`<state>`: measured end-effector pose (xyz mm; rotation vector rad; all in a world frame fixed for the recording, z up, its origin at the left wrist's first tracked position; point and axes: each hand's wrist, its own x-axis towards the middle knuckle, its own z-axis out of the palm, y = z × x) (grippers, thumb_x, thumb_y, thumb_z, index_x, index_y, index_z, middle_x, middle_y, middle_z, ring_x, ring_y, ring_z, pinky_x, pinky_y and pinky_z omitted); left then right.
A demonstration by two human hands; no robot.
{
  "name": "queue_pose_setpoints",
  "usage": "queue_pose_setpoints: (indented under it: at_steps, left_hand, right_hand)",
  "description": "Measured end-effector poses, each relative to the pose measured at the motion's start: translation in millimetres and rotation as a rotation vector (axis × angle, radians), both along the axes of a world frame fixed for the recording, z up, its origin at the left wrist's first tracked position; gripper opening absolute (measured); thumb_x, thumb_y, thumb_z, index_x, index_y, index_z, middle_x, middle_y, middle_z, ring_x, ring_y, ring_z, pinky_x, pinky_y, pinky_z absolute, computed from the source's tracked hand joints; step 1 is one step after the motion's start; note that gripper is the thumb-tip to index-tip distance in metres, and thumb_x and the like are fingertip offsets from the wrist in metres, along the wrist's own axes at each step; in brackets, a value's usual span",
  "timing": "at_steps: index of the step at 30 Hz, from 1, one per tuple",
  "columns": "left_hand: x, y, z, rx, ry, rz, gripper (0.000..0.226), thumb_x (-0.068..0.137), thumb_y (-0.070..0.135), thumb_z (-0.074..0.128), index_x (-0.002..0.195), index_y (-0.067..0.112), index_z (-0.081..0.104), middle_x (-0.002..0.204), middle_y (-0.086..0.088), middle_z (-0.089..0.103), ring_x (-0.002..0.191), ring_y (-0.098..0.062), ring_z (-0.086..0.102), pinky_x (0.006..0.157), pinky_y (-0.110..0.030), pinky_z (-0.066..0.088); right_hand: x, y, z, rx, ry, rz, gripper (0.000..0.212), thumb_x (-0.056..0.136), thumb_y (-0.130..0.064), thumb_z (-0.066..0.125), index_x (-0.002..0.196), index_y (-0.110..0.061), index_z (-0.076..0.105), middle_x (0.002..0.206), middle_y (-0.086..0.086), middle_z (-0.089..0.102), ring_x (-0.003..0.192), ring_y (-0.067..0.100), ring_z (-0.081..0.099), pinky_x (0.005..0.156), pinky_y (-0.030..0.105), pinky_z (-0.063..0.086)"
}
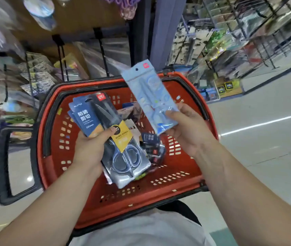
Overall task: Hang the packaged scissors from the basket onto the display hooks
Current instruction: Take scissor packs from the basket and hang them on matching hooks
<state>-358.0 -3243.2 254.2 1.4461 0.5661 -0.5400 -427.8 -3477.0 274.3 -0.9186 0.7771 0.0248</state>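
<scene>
While the red basket [182,162] sits on the floor directly below both grips, two lots of packaged scissors are held above it in the head view, the only view given. The left hand [89,148] is closed on a fanned stack of dark scissor packs [105,125], thumb pressed across the front card and fingers hidden behind; the handles of the top pair hang below the grip and the hang-hole ends point up and away from it. Several cards can be counted at the upper left of the stack, though the exact number cannot be told. The stack is probably held as a reserve, so that one pack at a time can be taken off.

The right hand [189,132] is closed on a single light blue scissor pack [151,96], pinched at its lower corner, so that the hole at the top edge is left free above the grip, presumably for threading onto a hook. The pack is tilted, its top leaning to the left of the grip.

More dark packs [150,139] lie in the basket between and below the two grips, so the task is judged far from finished. Black display hooks [104,50] stand out from the brown board beyond the grips, well apart from both packs; neither pack is yet near a hook. The surroundings are blurred, so which hook suits which pack cannot be told
</scene>
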Motion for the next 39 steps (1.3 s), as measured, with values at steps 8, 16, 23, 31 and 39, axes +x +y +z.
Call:
queue_pose_setpoints:
  at_steps: [8, 16, 23, 31, 39]
  left_hand:
    - [-7.7, -10.1, 5.2, -0.155, 0.065, 0.116, 0.015, 0.091, 0.009, 0.077, 0.098, 0.022, 0.076, 0.110, -0.010, 0.080, 0.100, -0.031, 0.078, 0.083, -0.046, 0.062]
    - [-7.5, 11.6, 12.8, -0.141, 0.050, -0.019, 0.042, 0.088, 0.006, 0.077, 0.129, 0.012, 0.069, 0.116, -0.013, 0.079, 0.097, -0.031, 0.078, 0.074, -0.041, 0.064]
    - [6.1, 57.9, 24.2, 0.010, -0.043, 0.020, 0.033, 0.089, -0.001, 0.074, 0.112, 0.024, 0.072, 0.107, -0.004, 0.081, 0.090, -0.023, 0.079, 0.075, -0.040, 0.064]
    - [2.2, 68.2, 22.9, 0.124, -0.030, -0.018, 0.035, 0.086, -0.003, 0.077, 0.113, 0.019, 0.073, 0.104, -0.004, 0.082, 0.088, -0.023, 0.080, 0.069, -0.036, 0.065]
    - [2.6, 69.5, 17.6, 0.106, 0.001, -0.009, 0.043, 0.085, 0.001, 0.078, 0.126, 0.013, 0.072, 0.111, -0.007, 0.081, 0.094, -0.026, 0.079, 0.073, -0.038, 0.064]
  right_hand:
    - [-8.1, 59.6, -10.1, -0.308, 0.006, 0.280, 0.043, 0.094, 0.000, 0.066, 0.132, -0.020, 0.071, 0.120, -0.001, 0.078, 0.109, 0.020, 0.074, 0.094, 0.040, 0.060]
    - [-6.0, 88.3, -9.5, -0.360, -0.097, 0.455, 0.036, 0.093, -0.010, 0.077, 0.124, -0.030, 0.075, 0.094, 0.000, 0.077, 0.087, 0.013, 0.069, 0.083, 0.031, 0.058]
    - [7.0, 30.9, -105.5, -0.477, 0.313, 0.783, 0.045, 0.094, -0.034, 0.077, 0.136, -0.024, 0.066, 0.131, 0.010, 0.071, 0.120, 0.032, 0.068, 0.108, 0.049, 0.052]
    - [7.5, 56.0, -162.7, -1.070, 0.300, 1.811, 0.047, 0.077, -0.038, 0.087, 0.119, -0.020, 0.075, 0.130, 0.009, 0.049, 0.107, 0.026, 0.060, 0.089, 0.034, 0.057]
    - [19.2, 31.3, -144.3, -1.038, 0.151, 1.544, 0.036, 0.097, -0.031, 0.072, 0.129, -0.013, 0.069, 0.120, 0.006, 0.061, 0.111, 0.025, 0.058, 0.082, 0.025, 0.039]
